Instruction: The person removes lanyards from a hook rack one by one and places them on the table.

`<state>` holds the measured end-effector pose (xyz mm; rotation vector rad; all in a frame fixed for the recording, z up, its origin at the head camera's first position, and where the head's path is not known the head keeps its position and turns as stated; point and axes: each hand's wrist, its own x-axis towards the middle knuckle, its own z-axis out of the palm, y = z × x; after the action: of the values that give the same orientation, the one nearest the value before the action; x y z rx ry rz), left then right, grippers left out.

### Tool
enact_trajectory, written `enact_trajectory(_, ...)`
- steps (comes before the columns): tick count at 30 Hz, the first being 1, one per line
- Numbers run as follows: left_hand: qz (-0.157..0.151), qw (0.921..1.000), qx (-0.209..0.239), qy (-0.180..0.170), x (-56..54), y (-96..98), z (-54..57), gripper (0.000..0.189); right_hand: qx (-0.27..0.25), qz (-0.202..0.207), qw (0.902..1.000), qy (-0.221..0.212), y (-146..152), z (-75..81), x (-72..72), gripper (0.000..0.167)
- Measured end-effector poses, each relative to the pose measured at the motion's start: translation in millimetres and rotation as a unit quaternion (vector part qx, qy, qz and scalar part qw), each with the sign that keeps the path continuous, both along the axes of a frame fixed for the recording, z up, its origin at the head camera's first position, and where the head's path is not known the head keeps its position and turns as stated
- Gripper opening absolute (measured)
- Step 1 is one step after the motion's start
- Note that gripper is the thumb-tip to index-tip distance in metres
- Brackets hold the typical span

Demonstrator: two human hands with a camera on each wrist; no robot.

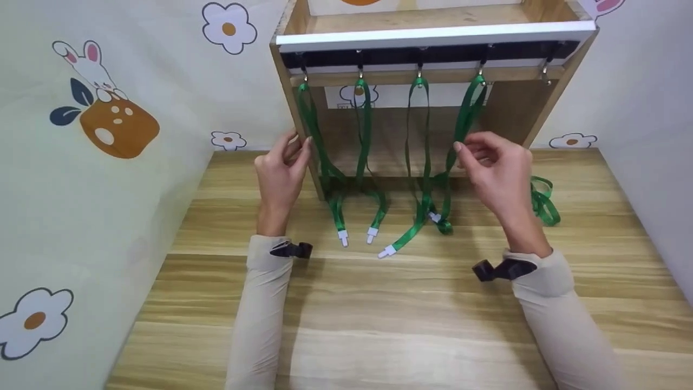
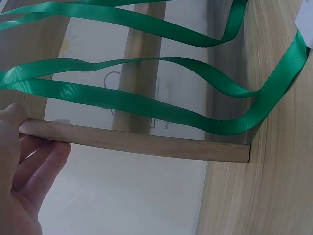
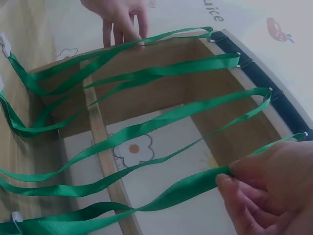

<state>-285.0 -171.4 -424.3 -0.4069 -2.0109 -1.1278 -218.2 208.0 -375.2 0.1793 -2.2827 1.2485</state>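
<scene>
My right hand (image 1: 501,165) pinches a green lanyard (image 1: 464,122) between thumb and fingertips, partway down its strap. That lanyard's loop hangs from a metal hook (image 1: 480,73), and its white plastic clip (image 1: 434,216) lies near the table. In the right wrist view the pinched strap (image 3: 188,187) is twisted below the fingers. My left hand (image 1: 281,173) grips the front edge of the wooden rack's left side panel (image 2: 137,143), thumb on one face and fingers on the other. Other green lanyards (image 1: 365,130) hang from hooks to the left, their clips (image 1: 342,236) resting on the table.
The rightmost hook (image 1: 547,73) bears no lanyard. Another green lanyard (image 1: 544,203) lies bunched on the wooden table (image 1: 379,325), to the right of the rack. A white-edged top shelf (image 1: 433,33) runs above the black hook strip. Patterned cloth (image 1: 108,216) covers the walls around.
</scene>
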Motion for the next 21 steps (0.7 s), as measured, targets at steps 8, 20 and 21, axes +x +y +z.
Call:
enact_trajectory(8,0.001,1.0000,0.005,-0.006,0.9,0.4,0.1,0.032,-0.070,-0.013,0.9951,0.069,13,24.2,5.9,0.014)
enact_trajectory(20,0.006,1.0000,0.006,0.001,1.0,0.5,-0.2,0.032,-0.036,0.032,0.9984,0.030,51,41.4,36.3,0.021)
enact_trajectory(21,0.006,1.0000,0.005,0.000,1.1,0.5,0.2,0.033,-0.035,0.041,0.9980,0.032,55,39.3,36.6,0.021)
